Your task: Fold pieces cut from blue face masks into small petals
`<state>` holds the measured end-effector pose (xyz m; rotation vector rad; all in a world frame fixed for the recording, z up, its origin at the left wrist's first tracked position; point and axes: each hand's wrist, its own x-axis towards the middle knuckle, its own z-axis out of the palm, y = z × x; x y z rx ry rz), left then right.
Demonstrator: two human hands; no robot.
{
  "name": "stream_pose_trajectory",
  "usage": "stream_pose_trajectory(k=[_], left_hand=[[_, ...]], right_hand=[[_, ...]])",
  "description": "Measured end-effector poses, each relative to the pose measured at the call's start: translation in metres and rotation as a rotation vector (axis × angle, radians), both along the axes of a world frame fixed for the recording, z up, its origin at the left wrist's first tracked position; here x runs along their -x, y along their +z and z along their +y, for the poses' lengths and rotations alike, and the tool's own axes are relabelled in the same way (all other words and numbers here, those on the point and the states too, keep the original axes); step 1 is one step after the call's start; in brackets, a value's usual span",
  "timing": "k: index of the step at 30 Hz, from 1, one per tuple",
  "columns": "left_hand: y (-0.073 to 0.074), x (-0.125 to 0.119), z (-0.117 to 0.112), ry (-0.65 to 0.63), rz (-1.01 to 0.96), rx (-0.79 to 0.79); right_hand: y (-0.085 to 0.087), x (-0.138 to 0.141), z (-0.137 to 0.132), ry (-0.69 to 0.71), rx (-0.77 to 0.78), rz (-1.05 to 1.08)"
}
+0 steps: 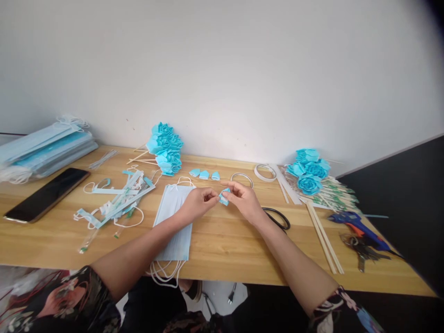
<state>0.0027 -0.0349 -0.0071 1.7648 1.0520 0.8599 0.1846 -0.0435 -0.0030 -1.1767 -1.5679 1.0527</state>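
Between my two hands is a small light-blue petal-shaped piece (225, 196), cut from thin material. The thumb and index finger of my right hand (247, 203) pinch it from the right. My left hand (198, 203) has its fingertips closed on the piece's left edge. Just beyond, three similar blue petals (204, 175) lie in a row on the table. Beneath my left forearm is a light-blue face mask (173, 231), its ear loops spread at both ends. A black loop handle (277, 217) shows partly behind my right wrist.
Left are a phone (45, 194), a mask stack (45, 150) and a heap of mask strips (120, 199). Blue flowers (165, 148) lie by the wall, more blue flowers (308, 171) right. A blue glue gun (360, 229), sticks (324, 238) and tape rolls (265, 173) are also right.
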Motion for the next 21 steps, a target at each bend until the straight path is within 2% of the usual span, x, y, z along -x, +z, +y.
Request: stream_pose_trajectory(k=[6,9,12,16,21], left_hand=[[-0.0017,0.0003,0.0009,-0.013,0.029,-0.038],[-0.0020,0.0016,0.0032,0.036,-0.023,-0.012],[-0.0007,0.0033,0.0046,0.102,-0.110,-0.002],[0.0020,0.0042,0.0039,0.126,-0.155,-0.013],[0.0050,0.0023,0.0035,0.059,-0.144,-0.015]], right_hand=[[-0.0011,-0.0006,0.0014,-0.037,0.028,0.077],[0.0008,-0.0012,0.0009,-0.038,0.066,0.173],[0.0021,-0.0010,0.0008,0.024,0.100,0.230],[0.0001,0.0009,0.0023,0.088,0.044,0.151],[-0.0048,0.0017,0.0035,0.113,0.003,0.086]])
